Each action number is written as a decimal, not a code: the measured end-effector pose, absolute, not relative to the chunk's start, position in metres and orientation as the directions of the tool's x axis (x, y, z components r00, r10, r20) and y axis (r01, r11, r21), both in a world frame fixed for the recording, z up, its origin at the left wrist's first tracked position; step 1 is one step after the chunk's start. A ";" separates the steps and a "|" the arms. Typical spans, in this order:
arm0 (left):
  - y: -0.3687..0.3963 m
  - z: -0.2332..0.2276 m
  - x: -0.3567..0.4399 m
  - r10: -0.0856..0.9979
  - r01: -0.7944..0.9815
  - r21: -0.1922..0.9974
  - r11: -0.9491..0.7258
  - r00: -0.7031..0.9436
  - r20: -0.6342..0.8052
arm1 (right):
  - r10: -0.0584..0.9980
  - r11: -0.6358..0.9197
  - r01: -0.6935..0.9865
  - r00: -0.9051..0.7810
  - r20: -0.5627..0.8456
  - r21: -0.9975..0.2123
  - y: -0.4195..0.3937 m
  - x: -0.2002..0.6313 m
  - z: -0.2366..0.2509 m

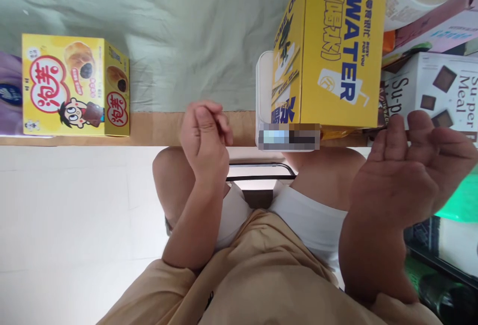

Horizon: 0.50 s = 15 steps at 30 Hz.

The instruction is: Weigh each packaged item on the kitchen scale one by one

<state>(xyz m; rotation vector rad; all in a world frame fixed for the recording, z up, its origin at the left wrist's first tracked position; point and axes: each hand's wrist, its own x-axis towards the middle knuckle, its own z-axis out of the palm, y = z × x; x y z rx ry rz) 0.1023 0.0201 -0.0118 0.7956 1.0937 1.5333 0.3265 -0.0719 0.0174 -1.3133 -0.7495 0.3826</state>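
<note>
Right hand nearest the yellow water carton, both hands empty.

Nearest the camera, the right hand is raised with its fingers loosely spread and curled, holding nothing; the left hand is lifted in front of the bare knees with its fingers folded together into a loose fist, also holding nothing. Just beyond the right hand's fingertips, on the wooden edge, stands the yellow water carton, its long axis running away from the person, with a white container touching its left side. The left hand is farther from it, off to the carton's left. A yellow snack box sits well apart on the green cloth; a white Su-per Meal box lies right of the carton.
</note>
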 end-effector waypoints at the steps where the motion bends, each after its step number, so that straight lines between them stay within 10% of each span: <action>1: 0.021 -0.015 0.102 0.978 -0.322 0.946 -0.030 -0.206 -0.039 | 0.654 0.246 0.166 0.699 0.289 -0.955 -0.072 0.326 0.017; 9: 0.018 -0.017 0.099 0.994 -0.295 0.951 -0.091 -0.079 0.071 | 0.708 0.238 0.251 0.617 0.344 -0.938 -0.076 0.331 0.019; 15: 0.019 -0.014 0.097 0.998 -0.361 0.933 0.000 -0.052 -0.021 | 0.803 -0.005 0.617 0.472 0.365 -0.787 -0.053 0.341 0.063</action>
